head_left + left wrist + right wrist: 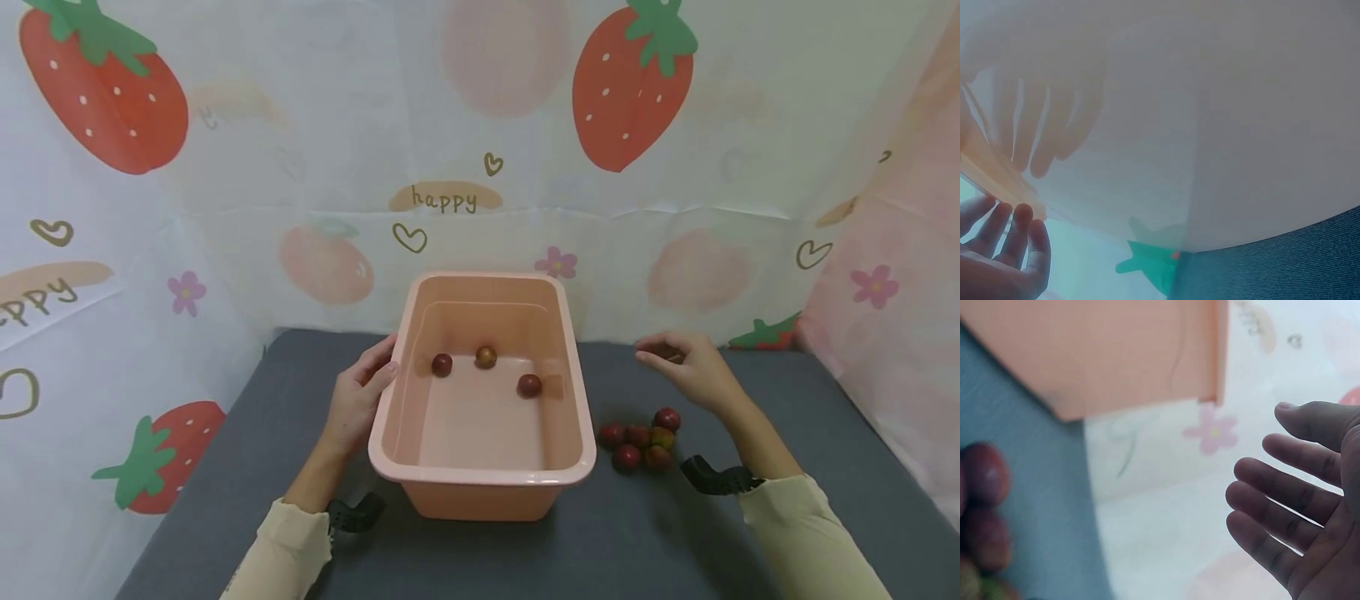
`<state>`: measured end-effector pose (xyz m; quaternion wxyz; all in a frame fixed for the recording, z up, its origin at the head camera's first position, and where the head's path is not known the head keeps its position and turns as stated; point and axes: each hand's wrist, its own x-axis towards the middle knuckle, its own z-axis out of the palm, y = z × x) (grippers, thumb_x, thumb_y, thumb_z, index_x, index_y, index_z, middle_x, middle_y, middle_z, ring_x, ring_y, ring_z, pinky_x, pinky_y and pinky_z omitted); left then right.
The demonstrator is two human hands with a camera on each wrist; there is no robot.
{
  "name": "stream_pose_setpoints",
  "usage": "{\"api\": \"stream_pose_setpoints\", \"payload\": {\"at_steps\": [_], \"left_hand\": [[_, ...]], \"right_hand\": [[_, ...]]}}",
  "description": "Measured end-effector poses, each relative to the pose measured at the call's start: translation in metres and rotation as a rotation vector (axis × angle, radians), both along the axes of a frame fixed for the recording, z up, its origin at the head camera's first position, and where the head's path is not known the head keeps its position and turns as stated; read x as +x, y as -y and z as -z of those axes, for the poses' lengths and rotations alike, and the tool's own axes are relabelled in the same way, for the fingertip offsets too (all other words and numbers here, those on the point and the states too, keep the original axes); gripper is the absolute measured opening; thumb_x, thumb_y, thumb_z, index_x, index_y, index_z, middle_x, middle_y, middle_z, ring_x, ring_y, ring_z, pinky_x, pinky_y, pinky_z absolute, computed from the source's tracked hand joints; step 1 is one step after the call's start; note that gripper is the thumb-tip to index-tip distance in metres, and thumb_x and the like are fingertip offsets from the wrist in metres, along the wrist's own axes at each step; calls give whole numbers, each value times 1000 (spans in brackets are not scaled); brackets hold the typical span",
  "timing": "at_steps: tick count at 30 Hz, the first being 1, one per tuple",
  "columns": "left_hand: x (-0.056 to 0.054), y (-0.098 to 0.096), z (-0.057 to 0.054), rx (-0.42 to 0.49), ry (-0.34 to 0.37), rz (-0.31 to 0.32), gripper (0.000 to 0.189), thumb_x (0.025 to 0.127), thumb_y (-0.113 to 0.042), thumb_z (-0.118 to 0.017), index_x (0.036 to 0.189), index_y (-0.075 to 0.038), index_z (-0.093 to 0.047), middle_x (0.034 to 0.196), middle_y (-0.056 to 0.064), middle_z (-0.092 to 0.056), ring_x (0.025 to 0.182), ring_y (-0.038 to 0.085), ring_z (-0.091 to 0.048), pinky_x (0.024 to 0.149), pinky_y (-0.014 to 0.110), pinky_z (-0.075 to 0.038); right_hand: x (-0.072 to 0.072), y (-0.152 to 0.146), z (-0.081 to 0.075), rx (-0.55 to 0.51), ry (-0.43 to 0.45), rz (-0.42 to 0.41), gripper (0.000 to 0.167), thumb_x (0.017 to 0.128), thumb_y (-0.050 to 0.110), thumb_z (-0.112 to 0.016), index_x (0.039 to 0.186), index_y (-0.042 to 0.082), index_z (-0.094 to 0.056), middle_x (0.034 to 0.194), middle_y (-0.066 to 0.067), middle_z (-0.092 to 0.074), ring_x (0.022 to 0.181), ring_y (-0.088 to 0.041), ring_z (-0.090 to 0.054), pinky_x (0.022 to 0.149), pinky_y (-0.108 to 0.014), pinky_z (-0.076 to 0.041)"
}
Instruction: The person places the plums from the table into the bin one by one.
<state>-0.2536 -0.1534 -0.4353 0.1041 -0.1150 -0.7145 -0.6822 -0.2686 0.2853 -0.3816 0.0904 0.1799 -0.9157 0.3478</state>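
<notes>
A pink plastic basin [480, 477] stands in the middle of the table, with three dark red plums [529, 386] inside. My left hand [358, 407] holds its left rim, the thumb at the rim's edge. In the left wrist view the fingers [1021, 231] come up under the rim, and the basin's wall [1241, 125] fills most of the picture. To the right of the basin my right hand [693, 367] hovers with nothing in it, its fingers [1285, 494] loosely bent and spread. Nearer than that hand, several plums [637, 436] lie bunched on the table beside the basin.
A dark grey cloth [247, 467] covers the table. Behind and at both sides hang white and pink curtains [480, 100] printed with strawberries, hearts and flowers. Each wrist wears a black band mount [720, 477].
</notes>
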Motion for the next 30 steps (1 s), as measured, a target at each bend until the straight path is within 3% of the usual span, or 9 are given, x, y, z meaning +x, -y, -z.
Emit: {"api": "stream_pose_setpoints", "payload": {"at_steps": [6, 17, 25, 30], "left_hand": [[0, -1, 1, 17, 0, 2, 47, 99, -13, -55, 145, -5, -45, 147, 15, -46, 106, -5, -61, 85, 16, -54], [1, -1, 0, 10, 0, -3, 47, 100, -14, -55, 145, -6, -45, 147, 16, -47, 106, -6, -61, 85, 15, -54], [1, -1, 1, 15, -1, -1, 47, 100, -14, -55, 145, -6, -45, 148, 15, -46, 107, -6, -60, 86, 15, -54], [1, -1, 1, 17, 0, -2, 48, 99, -14, -55, 145, -6, -45, 148, 15, -46, 107, -6, -60, 85, 15, -54]], "right_hand": [[8, -22, 30, 72, 87, 83, 35, 97, 33, -60, 118, 5, -67, 109, -16, -70, 93, -27, -65, 75, -41, -54], [8, -49, 74, 176, 145, 161, 38, 95, 30, -64, 114, -2, -66, 102, -19, -71, 91, -31, -66, 73, -44, -54], [6, -58, 93, 156, 209, 171, 40, 92, 35, -66, 113, 0, -67, 99, -16, -72, 87, -25, -66, 70, -39, -53], [6, -58, 98, 148, 216, 169, 40, 92, 33, -67, 113, -1, -66, 101, -17, -72, 89, -27, -67, 74, -42, -54]]}}
